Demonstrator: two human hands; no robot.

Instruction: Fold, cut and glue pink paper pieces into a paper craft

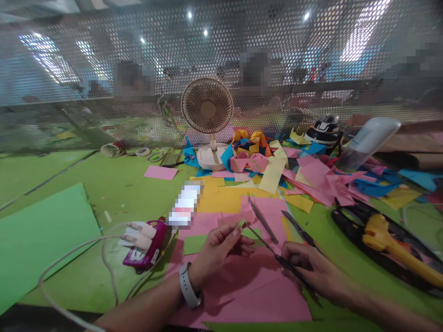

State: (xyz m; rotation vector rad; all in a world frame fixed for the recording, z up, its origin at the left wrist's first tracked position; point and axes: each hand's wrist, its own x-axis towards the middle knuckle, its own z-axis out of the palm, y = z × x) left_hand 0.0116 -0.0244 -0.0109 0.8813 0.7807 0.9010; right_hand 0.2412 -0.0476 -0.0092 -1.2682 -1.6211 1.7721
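My left hand (pixel 221 244), with a pale watch strap at the wrist, is raised over pink paper (pixel 249 281). Its thumb and forefinger are pinched together, and what they hold is too small to make out. My right hand (pixel 311 265) grips a slim black-handled tool (pixel 294 267) with a narrow metal blade. The blade's tip reaches the left fingertips. Just beyond the hands lie a long metal strip-like tool (pixel 263 219) and another black-handled blade (pixel 301 230). A green paper strip (pixel 194 244) is partly behind my left hand.
A fan (pixel 207 108) stands at the back beside heaped colored paper (pixel 321 175). Left of my hands are a lit phone (pixel 185 205), a purple power block (pixel 145 246) with cables, and green sheets (pixel 48 244). At right, a black tray (pixel 346 219) holds a yellow-handled tool (pixel 391 244).
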